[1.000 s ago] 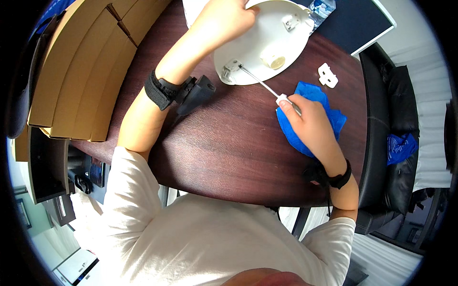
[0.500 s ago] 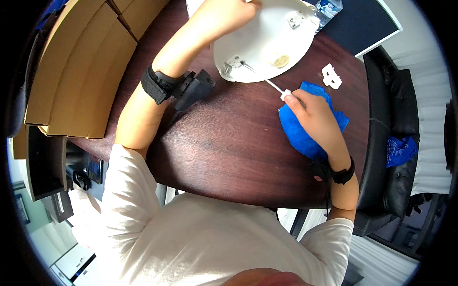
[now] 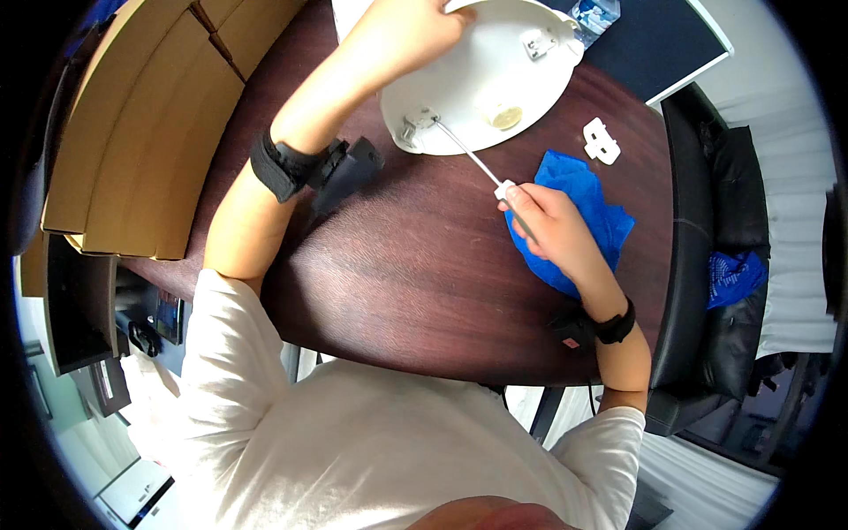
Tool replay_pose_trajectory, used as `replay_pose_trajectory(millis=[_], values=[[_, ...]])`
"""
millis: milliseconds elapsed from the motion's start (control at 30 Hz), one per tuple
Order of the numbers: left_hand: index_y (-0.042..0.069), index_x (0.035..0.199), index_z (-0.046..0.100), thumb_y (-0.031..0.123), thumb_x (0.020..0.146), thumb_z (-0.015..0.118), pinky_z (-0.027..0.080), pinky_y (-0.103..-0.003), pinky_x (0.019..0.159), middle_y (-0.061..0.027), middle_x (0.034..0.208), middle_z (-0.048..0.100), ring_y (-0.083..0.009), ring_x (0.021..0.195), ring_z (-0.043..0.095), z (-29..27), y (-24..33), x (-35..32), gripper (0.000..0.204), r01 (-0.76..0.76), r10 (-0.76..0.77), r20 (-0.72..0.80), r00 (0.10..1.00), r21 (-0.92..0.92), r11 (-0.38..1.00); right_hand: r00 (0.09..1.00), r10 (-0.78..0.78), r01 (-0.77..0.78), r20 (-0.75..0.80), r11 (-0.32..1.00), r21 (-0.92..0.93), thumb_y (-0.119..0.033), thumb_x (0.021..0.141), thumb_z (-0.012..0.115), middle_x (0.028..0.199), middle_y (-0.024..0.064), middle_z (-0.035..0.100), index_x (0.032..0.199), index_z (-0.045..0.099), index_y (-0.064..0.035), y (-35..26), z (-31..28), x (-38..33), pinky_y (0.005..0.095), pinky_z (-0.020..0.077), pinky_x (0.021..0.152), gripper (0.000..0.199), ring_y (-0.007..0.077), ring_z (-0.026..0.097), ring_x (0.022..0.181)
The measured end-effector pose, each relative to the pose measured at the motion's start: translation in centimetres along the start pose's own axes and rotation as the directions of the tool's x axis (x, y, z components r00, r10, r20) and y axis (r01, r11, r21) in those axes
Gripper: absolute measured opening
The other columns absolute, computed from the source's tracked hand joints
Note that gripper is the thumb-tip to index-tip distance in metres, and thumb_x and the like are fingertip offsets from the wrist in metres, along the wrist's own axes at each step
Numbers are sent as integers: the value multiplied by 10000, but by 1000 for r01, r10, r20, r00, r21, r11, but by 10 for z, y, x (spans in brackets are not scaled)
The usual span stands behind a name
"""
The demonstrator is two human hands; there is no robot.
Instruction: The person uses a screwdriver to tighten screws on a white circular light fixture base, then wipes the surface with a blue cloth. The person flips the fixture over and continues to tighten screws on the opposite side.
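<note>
A white oval plastic cover (image 3: 477,66), hollow side up, lies on the dark wooden table. My left hand (image 3: 411,35) is closed at its far left part, some fingers hidden beyond the picture's edge. In my right hand (image 3: 552,225) is a screwdriver (image 3: 468,154) with a long thin shaft and a white-collared handle, the fingers wrapped round it. Its tip meets a small bracket (image 3: 421,117) at the cover's near left edge. A second bracket (image 3: 538,42) sits at the far right, and a round pale yellowish piece (image 3: 503,116) stands inside the cover.
Under my right hand lies a blue cloth (image 3: 609,216). A white plastic part (image 3: 601,141) rests to the right of the cover. Cardboard boxes (image 3: 141,132) line the table's left side. A clear bottle (image 3: 596,18) is at the far edge, and a black sofa (image 3: 698,221) stands right.
The whole view has shifted slightly, the things appearing a little further left. My right hand has turned somewhat on the screwdriver handle; its tip stays at the near left bracket.
</note>
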State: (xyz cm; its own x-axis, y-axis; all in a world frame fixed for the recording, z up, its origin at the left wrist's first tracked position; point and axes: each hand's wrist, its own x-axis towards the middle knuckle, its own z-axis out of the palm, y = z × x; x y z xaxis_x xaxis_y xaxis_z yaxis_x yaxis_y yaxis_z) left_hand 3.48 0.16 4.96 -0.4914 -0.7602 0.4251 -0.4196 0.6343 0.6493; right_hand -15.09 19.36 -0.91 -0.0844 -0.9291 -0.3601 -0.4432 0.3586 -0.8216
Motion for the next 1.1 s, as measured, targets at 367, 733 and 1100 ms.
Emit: replay_pose_trajectory(millis=[367, 733, 1100], values=[[-28, 1006, 665, 130, 891, 520, 511, -400, 771, -231, 846, 688, -323, 823, 680, -8, 11, -5, 244, 59, -52, 50, 997, -135, 989, 901, -401, 252, -168, 796, -550, -360, 984, 534, 599, 149, 590, 854, 641, -33, -10, -6, -6, 393, 447, 515, 368, 290, 603, 557], [-25, 1023, 666, 128, 881, 531, 509, -384, 803, -234, 887, 691, -319, 871, 679, -13, 10, -8, 249, 5, -3, 19, 1000, -109, 994, 946, -308, 201, -102, 803, -561, -330, 1002, 506, 589, 141, 576, 842, 619, -35, -6, 0, 3, 384, 443, 503, 355, 285, 582, 529], [-25, 1013, 673, 117, 861, 533, 510, -395, 800, -232, 869, 691, -322, 855, 684, -6, 11, -2, 250, 59, -57, 21, 998, -112, 992, 999, 39, -39, 2, 999, 4, -355, 1030, 444, 578, 39, 500, 868, 592, -16, 6, 18, 3, 279, 363, 456, 404, 110, 465, 485]])
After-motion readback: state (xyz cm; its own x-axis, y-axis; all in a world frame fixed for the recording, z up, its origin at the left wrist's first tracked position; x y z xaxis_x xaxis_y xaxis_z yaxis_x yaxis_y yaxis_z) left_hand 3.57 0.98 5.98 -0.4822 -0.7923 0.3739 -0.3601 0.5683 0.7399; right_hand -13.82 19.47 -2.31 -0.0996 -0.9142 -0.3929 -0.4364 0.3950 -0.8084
